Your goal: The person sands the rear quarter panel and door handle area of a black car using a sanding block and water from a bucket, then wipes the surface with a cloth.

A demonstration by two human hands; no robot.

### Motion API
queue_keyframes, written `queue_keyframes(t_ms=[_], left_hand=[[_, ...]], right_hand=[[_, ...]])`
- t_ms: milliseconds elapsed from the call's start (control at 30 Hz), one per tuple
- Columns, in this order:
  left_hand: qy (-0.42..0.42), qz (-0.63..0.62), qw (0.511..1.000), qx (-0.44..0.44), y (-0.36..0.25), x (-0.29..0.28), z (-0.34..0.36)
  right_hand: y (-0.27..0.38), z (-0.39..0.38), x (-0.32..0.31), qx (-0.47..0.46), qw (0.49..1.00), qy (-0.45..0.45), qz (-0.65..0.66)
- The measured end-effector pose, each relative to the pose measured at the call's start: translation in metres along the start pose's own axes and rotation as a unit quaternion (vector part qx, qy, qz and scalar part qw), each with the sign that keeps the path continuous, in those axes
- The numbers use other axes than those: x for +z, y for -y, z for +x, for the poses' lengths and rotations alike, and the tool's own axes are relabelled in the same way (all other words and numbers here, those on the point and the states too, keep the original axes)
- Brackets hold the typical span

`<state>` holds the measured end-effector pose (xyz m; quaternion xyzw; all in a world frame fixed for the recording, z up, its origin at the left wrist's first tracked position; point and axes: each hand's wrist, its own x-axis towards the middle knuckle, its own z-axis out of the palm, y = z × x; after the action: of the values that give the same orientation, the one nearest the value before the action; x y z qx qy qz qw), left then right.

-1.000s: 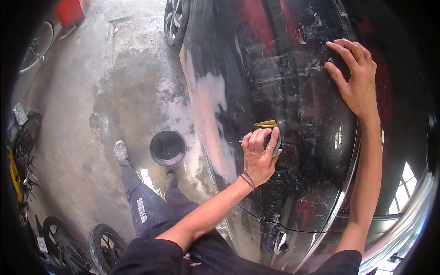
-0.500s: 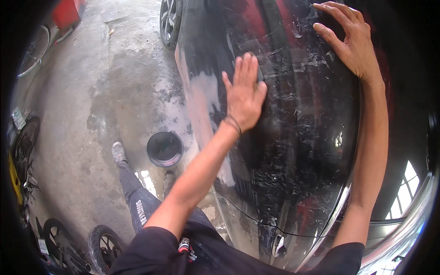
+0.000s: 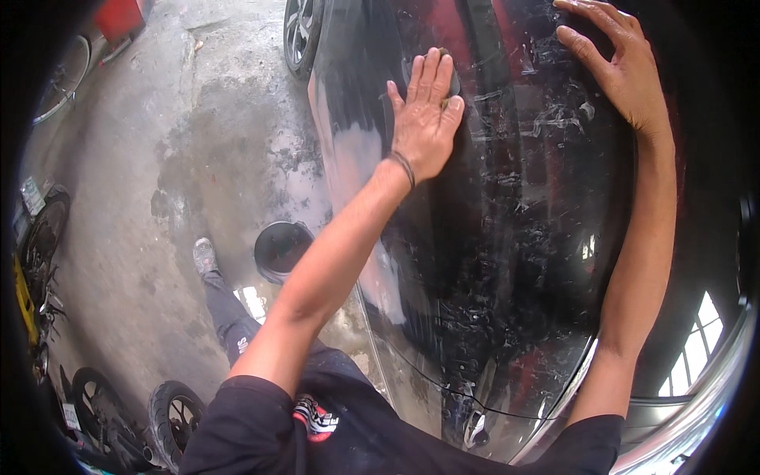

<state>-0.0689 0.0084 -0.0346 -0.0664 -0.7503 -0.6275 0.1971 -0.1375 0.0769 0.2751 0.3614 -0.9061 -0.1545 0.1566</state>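
Note:
My left hand (image 3: 427, 127) lies with extended fingers over a small greyish pad (image 3: 449, 81), pressing it on the upper middle of a black car panel (image 3: 522, 206); most of the pad is hidden beneath it. The panel is streaked with whitish residue and has a pale, dull patch (image 3: 360, 142) along its left side. At the upper right, my right hand (image 3: 609, 63) rests near the panel's far-right part, fingers spread and curved, holding nothing.
A dark bucket (image 3: 277, 244) stands on the stained concrete floor (image 3: 142, 182) beside my legs, partly behind my left arm. Motorbike wheels (image 3: 176, 423) and a yellow bike part (image 3: 25, 305) line the left edge. A red object (image 3: 115, 20) and a car wheel (image 3: 301, 36) are farther off.
My left hand has swept upward along the panel with the pad, its fingers flattening over it. My right hand has also moved higher. The bucket is now partly covered by my left arm.

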Motion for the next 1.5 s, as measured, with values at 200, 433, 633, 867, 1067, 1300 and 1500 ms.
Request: queue_keyframes(t_ms=[200,433,633,867,1067,1300,1500], left_hand=[[0.143,-0.029,0.987,0.068,-0.060,0.026,-0.198],[0.025,0.000,0.999,0.031,-0.062,0.012,-0.014],[0.077,-0.100,0.991,0.036,-0.110,0.038,-0.143],[-0.021,-0.058,0.998,0.025,-0.077,0.023,0.008],[0.063,-0.117,0.991,0.024,-0.111,0.034,-0.107],[-0.018,-0.101,0.995,0.004,-0.089,0.019,0.018],[0.041,-0.148,0.988,0.021,-0.119,0.033,-0.100]], right_hand=[[-0.050,-0.003,0.025,-0.042,0.999,-0.023,-0.020],[-0.046,0.001,0.024,-0.044,0.998,-0.025,-0.049],[-0.050,-0.004,0.022,-0.029,0.999,-0.023,-0.030],[-0.051,0.004,0.026,-0.053,0.997,-0.038,-0.036],[-0.048,-0.001,0.024,-0.032,0.999,-0.027,-0.029],[-0.043,0.004,0.023,-0.030,0.999,-0.024,-0.025],[-0.047,-0.001,0.020,-0.024,0.999,-0.014,-0.029]])
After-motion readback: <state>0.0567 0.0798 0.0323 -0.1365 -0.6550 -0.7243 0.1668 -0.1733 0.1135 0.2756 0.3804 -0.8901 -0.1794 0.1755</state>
